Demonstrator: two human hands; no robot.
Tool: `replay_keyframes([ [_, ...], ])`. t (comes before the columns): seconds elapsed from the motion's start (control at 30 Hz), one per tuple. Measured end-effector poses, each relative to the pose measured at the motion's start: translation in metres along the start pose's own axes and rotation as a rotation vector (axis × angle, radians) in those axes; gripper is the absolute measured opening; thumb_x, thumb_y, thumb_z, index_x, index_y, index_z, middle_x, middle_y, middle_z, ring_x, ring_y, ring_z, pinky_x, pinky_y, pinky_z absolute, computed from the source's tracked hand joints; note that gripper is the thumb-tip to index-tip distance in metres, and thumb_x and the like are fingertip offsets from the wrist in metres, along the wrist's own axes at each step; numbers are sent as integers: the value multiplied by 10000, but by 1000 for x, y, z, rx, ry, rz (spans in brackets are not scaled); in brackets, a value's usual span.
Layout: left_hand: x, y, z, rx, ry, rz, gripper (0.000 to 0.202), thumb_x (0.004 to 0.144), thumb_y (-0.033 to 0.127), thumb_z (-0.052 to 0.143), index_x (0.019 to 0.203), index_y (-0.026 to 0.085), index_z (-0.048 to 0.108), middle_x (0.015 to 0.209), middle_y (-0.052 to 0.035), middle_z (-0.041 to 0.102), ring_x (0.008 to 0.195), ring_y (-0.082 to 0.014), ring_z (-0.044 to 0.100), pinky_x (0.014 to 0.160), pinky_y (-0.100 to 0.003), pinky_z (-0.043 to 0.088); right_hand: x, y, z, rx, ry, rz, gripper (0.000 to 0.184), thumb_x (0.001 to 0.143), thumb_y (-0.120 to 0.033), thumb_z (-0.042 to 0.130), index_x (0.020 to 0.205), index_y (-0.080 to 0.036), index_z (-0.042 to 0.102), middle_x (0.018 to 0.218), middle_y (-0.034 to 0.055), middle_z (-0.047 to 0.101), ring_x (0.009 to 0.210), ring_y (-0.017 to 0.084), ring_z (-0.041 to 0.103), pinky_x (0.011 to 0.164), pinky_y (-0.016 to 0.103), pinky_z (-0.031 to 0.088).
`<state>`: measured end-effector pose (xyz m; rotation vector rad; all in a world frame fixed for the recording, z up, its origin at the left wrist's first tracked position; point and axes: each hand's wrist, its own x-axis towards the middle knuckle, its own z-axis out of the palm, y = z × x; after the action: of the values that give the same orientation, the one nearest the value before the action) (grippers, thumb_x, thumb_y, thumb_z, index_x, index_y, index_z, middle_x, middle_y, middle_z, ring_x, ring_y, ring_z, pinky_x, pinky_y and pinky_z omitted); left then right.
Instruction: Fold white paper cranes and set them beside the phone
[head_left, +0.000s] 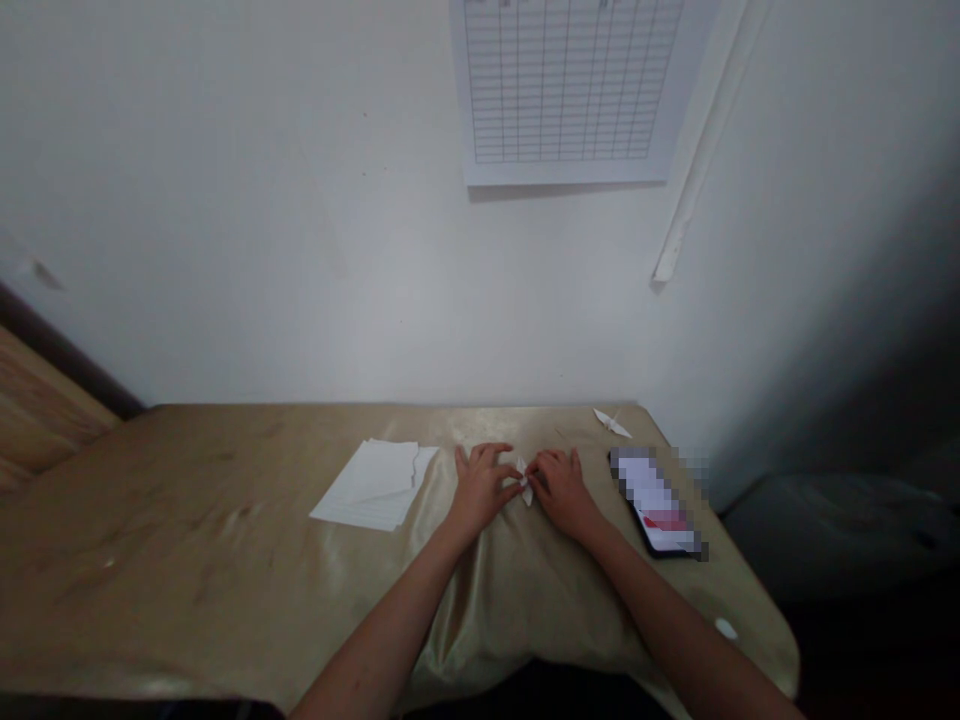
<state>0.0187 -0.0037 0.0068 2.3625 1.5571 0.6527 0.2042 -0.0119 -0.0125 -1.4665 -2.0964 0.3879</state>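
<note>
L hand (481, 488) & R hand (561, 490): thumbs and fingers nearly closed, both pinching small folded paper (526, 494) betw. them, over table (225, 480). Paper stack (367, 490) nr L hand; phone (654, 505) to R.

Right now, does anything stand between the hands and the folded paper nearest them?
Nothing visible does: the left hand and right hand are both at the folded paper. The phone lies right of them, the paper sheets left.

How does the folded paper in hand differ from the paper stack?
The folded paper is small; the paper stack far larger. The folded paper is pointed, the stack broad and flat. The left hand and right hand hold the folded paper; neither touches the stack. Both are white.
</note>
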Motion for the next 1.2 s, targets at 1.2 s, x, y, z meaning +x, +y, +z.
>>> replay_keyframes([
  [1.2, 5, 4, 11, -46, 20, -215, 83, 839, 358, 755, 839, 294, 808, 1536, -21, 509, 1396, -348, 386, 1163, -729, 132, 5, 8, 3, -63, 20, 56, 146, 946, -270, 589, 922, -252, 732, 1162, 70, 693, 1294, 330, 448, 1140, 733, 97],
])
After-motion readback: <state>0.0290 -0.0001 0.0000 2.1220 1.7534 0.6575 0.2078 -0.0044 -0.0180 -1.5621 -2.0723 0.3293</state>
